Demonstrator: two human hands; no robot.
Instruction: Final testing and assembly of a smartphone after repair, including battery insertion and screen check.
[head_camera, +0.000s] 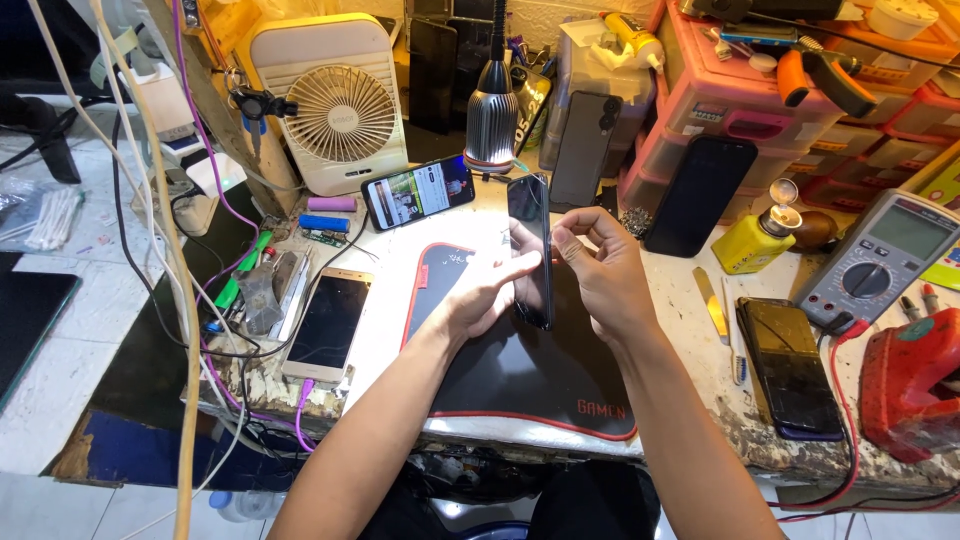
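Note:
I hold a black smartphone (531, 250) upright on its edge above a black mat with a red border (520, 375). My left hand (487, 290) grips its lower left side, forefinger stretched along the screen. My right hand (600, 268) clasps the right edge with curled fingers near the top half. The phone's dark screen faces left.
A gold phone (328, 322) lies left of the mat with a cable plugged in. A lit phone (418, 192) leans by a white fan (345, 105). A lamp (492, 115) stands behind. Right: dark phones (790, 365) (700, 195), a yellow bottle (757, 238), a multimeter (880, 258), pink drawers (720, 100).

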